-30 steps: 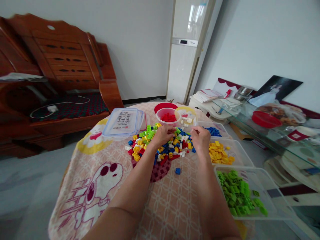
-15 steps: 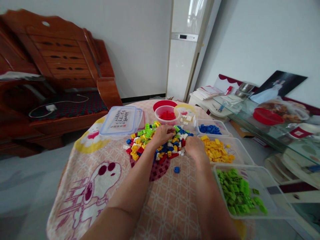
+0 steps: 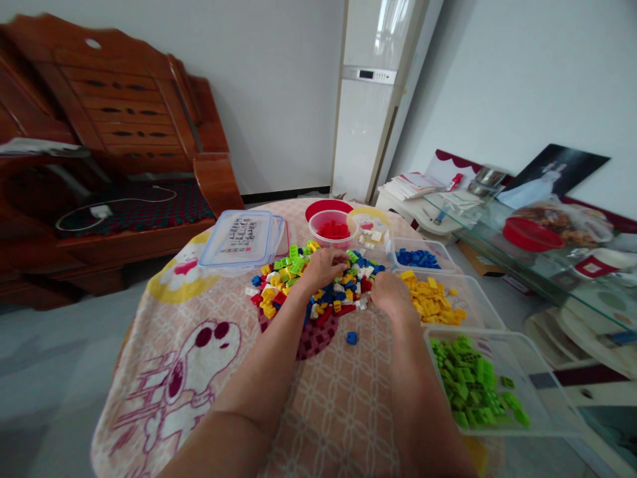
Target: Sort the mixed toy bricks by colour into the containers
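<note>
A heap of mixed toy bricks in several colours covers the middle of the cloth. My left hand reaches over the heap with its fingers bent together; what they hold, if anything, is too small to make out. At the heap's right edge, beside the yellow bricks, is my right hand, its fingertips hidden behind the hand. One blue brick lies apart, nearer to me. To the right stand clear trays of blue bricks, yellow bricks and green bricks.
Behind the heap, a round tub holds red bricks, with white bricks beside it. Stacked lids lie at the back left. A glass-topped side table stands right, a wooden chair left.
My right hand has shifted very slightly at the heap's right edge. My left hand stays nearly still over the bricks.
</note>
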The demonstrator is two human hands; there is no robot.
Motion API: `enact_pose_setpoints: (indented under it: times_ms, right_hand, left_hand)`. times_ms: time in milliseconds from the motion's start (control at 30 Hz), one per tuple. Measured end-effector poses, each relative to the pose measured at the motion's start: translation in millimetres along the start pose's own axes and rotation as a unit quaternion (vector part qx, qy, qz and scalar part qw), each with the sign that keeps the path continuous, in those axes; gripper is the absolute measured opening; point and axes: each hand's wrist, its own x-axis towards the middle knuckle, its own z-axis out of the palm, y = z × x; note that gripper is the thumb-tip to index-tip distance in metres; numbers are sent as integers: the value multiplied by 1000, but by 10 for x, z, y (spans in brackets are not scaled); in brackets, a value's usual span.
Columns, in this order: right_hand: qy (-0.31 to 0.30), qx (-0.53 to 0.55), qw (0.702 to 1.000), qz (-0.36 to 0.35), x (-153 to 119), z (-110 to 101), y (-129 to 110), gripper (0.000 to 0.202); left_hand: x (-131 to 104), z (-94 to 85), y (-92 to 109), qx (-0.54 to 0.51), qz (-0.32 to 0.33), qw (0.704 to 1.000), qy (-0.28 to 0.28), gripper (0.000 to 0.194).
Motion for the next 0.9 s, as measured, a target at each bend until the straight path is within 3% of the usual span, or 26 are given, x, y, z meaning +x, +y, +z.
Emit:
enact_pose_setpoints:
  times_ms: [133, 367, 433, 633, 767, 900]
  right_hand:
    - [16, 17, 1000, -5, 19, 12, -9, 37]
    - [165, 98, 981, 21, 10, -143, 113, 42]
    - [155, 90, 983, 33, -27, -184, 127, 41]
    - [20, 14, 1000, 6, -50, -69, 21, 31]
    - [9, 5, 1000, 1, -15, 45, -48, 29]
    - [33, 10, 999, -2, -31, -3, -31, 34]
  left_hand:
    - [-7, -6, 4, -12, 1, 1000, 2, 27]
    - [0, -23, 24, -29, -8, 1000, 3, 26]
    - [3, -27, 25, -27, -5, 1000, 3, 26]
    - [4, -24, 7, -36, -4, 999, 7, 25]
    - [0, -35, -11, -40, -12, 999, 5, 27]
    - [-2, -51, -11, -42, -15, 999, 8, 29]
